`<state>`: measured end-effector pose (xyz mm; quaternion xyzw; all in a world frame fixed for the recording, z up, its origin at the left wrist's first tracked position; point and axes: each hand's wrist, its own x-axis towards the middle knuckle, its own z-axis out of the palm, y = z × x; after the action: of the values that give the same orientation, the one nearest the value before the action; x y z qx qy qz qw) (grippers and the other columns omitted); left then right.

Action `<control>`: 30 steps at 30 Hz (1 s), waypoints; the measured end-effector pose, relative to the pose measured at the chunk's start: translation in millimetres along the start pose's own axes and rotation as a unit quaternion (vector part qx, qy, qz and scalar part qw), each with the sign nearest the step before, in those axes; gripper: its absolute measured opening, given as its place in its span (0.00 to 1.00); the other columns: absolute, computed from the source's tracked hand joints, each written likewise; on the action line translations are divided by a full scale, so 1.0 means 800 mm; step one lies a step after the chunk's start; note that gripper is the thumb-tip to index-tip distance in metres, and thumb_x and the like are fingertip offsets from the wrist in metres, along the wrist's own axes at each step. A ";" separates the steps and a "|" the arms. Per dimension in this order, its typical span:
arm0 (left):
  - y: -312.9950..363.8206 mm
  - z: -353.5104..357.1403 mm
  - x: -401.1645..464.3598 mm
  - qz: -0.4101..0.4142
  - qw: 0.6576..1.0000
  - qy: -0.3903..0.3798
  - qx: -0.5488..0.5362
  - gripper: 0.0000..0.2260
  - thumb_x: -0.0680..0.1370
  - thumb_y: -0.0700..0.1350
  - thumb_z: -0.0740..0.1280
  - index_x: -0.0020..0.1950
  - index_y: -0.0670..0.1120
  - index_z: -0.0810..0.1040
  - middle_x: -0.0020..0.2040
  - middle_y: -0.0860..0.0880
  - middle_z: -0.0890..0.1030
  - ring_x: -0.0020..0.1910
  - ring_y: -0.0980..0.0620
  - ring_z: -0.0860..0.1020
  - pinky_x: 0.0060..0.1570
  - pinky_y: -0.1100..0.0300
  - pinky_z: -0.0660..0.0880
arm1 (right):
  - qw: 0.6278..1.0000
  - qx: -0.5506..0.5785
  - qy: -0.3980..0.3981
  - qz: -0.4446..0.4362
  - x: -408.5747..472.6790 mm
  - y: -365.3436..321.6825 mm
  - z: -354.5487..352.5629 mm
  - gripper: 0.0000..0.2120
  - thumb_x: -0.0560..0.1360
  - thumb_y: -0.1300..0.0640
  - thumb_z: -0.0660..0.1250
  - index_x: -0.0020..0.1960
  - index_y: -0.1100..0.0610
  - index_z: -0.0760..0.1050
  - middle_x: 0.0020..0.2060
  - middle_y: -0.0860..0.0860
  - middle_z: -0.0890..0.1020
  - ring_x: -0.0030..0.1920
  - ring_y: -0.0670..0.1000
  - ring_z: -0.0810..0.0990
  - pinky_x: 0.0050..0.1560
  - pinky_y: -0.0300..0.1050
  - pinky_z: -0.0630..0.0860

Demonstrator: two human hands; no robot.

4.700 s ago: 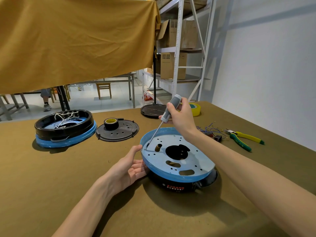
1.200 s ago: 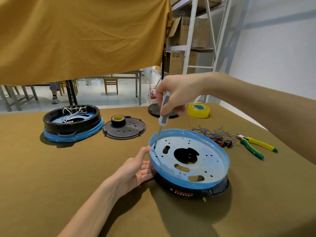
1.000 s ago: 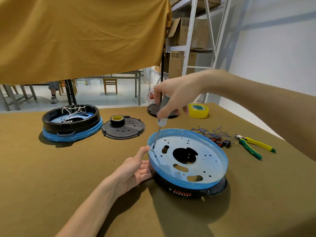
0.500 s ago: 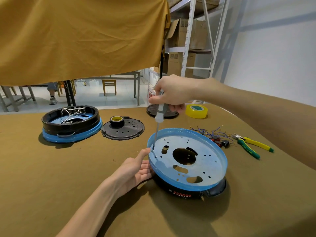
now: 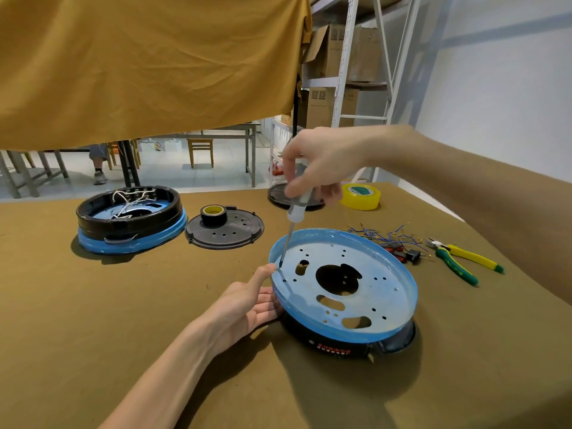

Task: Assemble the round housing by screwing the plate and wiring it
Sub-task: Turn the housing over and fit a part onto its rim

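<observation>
A brown-covered bench (image 5: 93, 335) carries a round black housing (image 5: 334, 343) near its middle, topped by a blue-rimmed metal plate (image 5: 371, 274) pierced with holes and slots. The person's left hand (image 5: 247, 305) lies palm up against the housing's near-left side, its fingers (image 5: 266, 308) nearly straight under the rim and the thumb tip touching the rim's edge. The right hand (image 5: 318, 162), raised above the plate, curls its fingers around the handle of a screwdriver (image 5: 294, 218), whose almost upright shaft meets the plate's left edge just beside that thumb. A second housing (image 5: 130, 224) with white wires stands at far left, a black disc (image 5: 226, 232) with a tape roll beside it; yellow tape (image 5: 360, 196), loose wires (image 5: 390, 238) and pliers (image 5: 458, 263) lie to the right.
</observation>
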<state>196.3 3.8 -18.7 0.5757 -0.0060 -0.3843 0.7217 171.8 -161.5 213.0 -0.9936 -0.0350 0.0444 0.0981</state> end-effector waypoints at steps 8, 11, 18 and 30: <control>0.002 -0.001 -0.002 -0.010 1.000 -0.006 -0.011 0.27 0.73 0.57 0.76 0.56 0.35 0.74 0.46 0.38 0.87 0.46 0.43 0.87 0.36 0.56 0.83 | 1.000 0.016 0.000 -0.001 -0.002 0.002 0.003 0.11 0.79 0.53 0.71 0.56 0.57 0.74 0.41 0.57 0.87 0.33 0.51 0.87 0.28 0.38 0.78; 0.003 -0.002 -0.002 -0.015 1.000 -0.001 -0.020 0.29 0.72 0.57 0.76 0.56 0.35 0.74 0.46 0.38 0.87 0.46 0.43 0.87 0.36 0.55 0.83 | 0.998 -0.046 0.032 0.020 0.004 0.002 0.009 0.17 0.83 0.45 0.64 0.55 0.60 0.77 0.36 0.55 0.87 0.31 0.52 0.86 0.26 0.37 0.77; 0.002 -0.004 0.000 -0.010 0.999 -0.014 -0.030 0.37 0.63 0.58 0.79 0.58 0.33 0.74 0.48 0.36 0.86 0.47 0.42 0.87 0.38 0.54 0.84 | 0.999 -0.018 -0.003 0.040 -0.001 0.003 0.004 0.15 0.83 0.47 0.65 0.56 0.60 0.76 0.37 0.58 0.87 0.30 0.53 0.86 0.27 0.39 0.78; 0.002 -0.001 -0.004 -0.005 1.000 -0.017 -0.025 0.35 0.65 0.58 0.78 0.58 0.33 0.74 0.48 0.36 0.86 0.46 0.43 0.87 0.36 0.56 0.83 | 0.999 0.025 -0.038 0.030 -0.007 -0.002 -0.008 0.21 0.78 0.54 0.74 0.66 0.54 0.68 0.44 0.57 0.86 0.34 0.50 0.86 0.31 0.40 0.80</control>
<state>195.5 6.5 -16.1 0.5506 -0.0058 -0.3980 0.7338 166.9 -161.4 219.7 -0.9891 -0.0076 0.0858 0.1196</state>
